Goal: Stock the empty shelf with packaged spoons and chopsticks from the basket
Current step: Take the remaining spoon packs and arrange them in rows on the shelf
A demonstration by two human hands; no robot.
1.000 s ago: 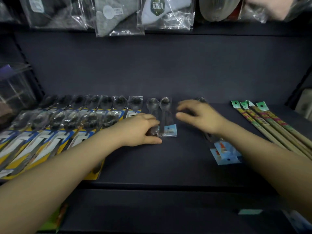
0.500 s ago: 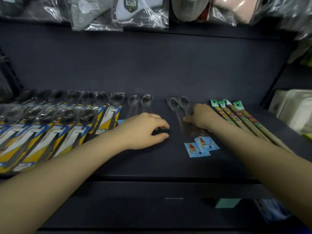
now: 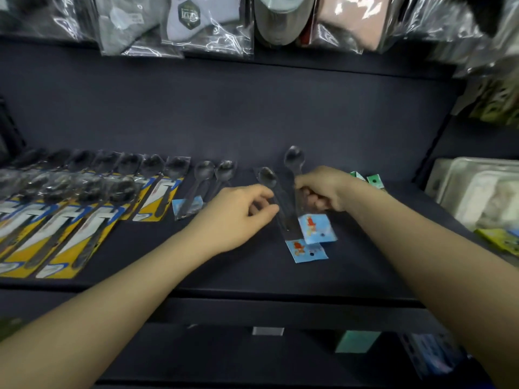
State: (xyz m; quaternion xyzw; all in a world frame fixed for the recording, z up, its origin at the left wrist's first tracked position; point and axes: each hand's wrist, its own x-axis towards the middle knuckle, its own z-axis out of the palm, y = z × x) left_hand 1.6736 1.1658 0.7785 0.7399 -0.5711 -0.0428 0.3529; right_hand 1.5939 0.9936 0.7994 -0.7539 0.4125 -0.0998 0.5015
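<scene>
Two clear spoon packets with blue fish labels are at the middle of the dark shelf [image 3: 252,270]. My right hand [image 3: 325,189] grips one spoon packet [image 3: 316,228] and holds it tilted, bowl end raised toward the back. The other spoon packet [image 3: 306,249] lies flat beside it, and my left hand [image 3: 241,211] pinches its left edge between thumb and forefinger. Another pair of clear-packed spoons [image 3: 196,189] lies further left. The chopsticks [image 3: 373,181] show only their green tips behind my right wrist. The basket is out of view.
Several spoons on yellow and blue cards [image 3: 84,220] fill the shelf's left side in overlapping rows. Bagged goods [image 3: 196,21] hang above the back panel. White packaged items [image 3: 477,192] sit on the neighbouring shelf at the right. A lower shelf edge [image 3: 266,331] carries a label.
My left hand has left the first pair of spoons and moved right to the second pair. My right hand has closed on one packet and lifted it off the shelf.
</scene>
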